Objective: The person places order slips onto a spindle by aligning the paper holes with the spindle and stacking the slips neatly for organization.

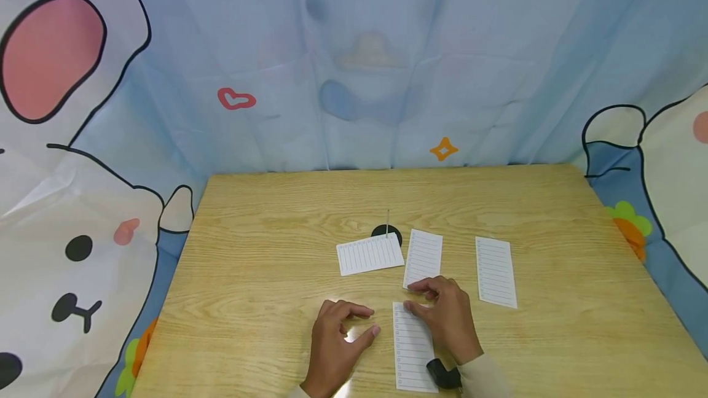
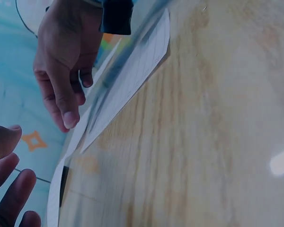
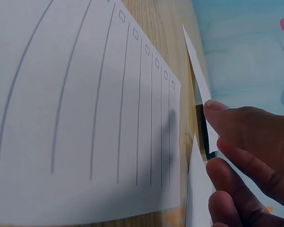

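Note:
Neither hand holds anything. My left hand (image 1: 338,346) hovers over the table, its thumb and fingers apart, left of a white lined checklist card (image 1: 412,355). My right hand (image 1: 449,319) is over that card's top right corner, its thumb and forefinger spread; its fingertips overlap the lower end of a second lined card (image 1: 423,253). In the right wrist view the nearest card (image 3: 85,104) shows ruled lines and small checkboxes, with my loosely bent right fingers (image 3: 225,172) beside it. A third card (image 1: 362,257) lies sideways over a round black base (image 1: 378,230) with a thin upright rod (image 1: 388,220).
Another lined card (image 1: 496,272) lies to the right on the wooden table (image 1: 249,250). A blue cartoon-print curtain (image 1: 376,128) hangs behind the table's far edge. A black wrist device (image 1: 444,374) overlaps the nearest card's lower right edge in the head view.

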{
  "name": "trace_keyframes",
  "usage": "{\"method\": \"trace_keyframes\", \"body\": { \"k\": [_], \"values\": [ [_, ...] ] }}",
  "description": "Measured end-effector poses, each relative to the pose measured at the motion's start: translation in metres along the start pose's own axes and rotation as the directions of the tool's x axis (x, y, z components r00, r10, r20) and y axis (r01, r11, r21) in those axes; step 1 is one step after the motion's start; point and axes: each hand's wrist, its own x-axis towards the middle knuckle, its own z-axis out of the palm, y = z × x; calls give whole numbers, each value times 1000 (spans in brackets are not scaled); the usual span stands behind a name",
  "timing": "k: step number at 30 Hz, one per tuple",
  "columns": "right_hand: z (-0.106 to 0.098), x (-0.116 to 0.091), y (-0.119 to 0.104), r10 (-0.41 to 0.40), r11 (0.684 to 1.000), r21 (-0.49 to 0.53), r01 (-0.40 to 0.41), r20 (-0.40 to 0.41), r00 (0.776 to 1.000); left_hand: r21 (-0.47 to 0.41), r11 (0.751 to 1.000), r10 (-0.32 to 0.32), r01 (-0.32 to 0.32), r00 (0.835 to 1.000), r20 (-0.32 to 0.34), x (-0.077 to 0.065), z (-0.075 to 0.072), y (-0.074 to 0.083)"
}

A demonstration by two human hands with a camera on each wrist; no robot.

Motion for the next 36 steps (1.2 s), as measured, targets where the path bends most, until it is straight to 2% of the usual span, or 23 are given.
{"method": "trace_keyframes", "body": {
  "k": [5,14,23,36],
  "values": [
    [0,0,1,-4,999,-32,4,15,1000,8,1000,13,-13,1000,18,-7,5,-1],
    [2,1,4,22,999,-51,-18,77,997,37,994,99,-101,994,51,-19,18,-8],
    [3,4,5,29,998,-63,-22,111,993,111,966,229,-233,972,48,-25,27,-15],
    [-1,10,3,-5,998,-65,19,209,978,228,932,265,-281,959,99,-27,33,-14]
  ]
}}
